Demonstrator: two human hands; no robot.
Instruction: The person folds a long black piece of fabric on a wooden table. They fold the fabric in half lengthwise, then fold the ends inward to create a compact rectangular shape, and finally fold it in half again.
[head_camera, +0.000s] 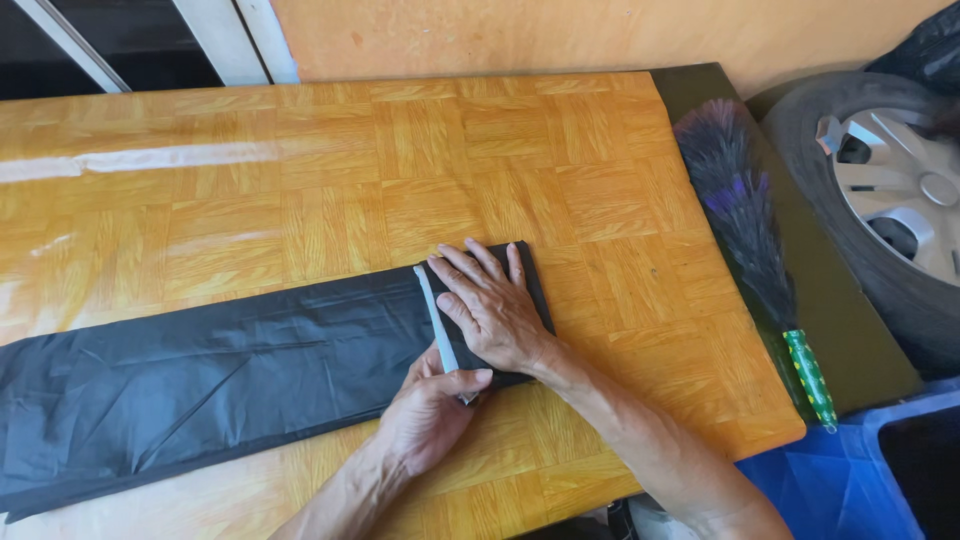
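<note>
A long black plastic bag (200, 375), folded flat into a strip, lies across the tabletop (330, 170) from its left edge toward the middle. A narrow white strip (436, 320) crosses it near its right end. No labels, signs or screens show.

Black bag (200, 375), orange parquet-patterned table (350, 170), purple duster (740, 210).

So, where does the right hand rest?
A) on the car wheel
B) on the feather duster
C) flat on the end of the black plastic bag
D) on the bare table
C: the right hand lies flat, fingers spread, on the end of the black plastic bag.
</note>
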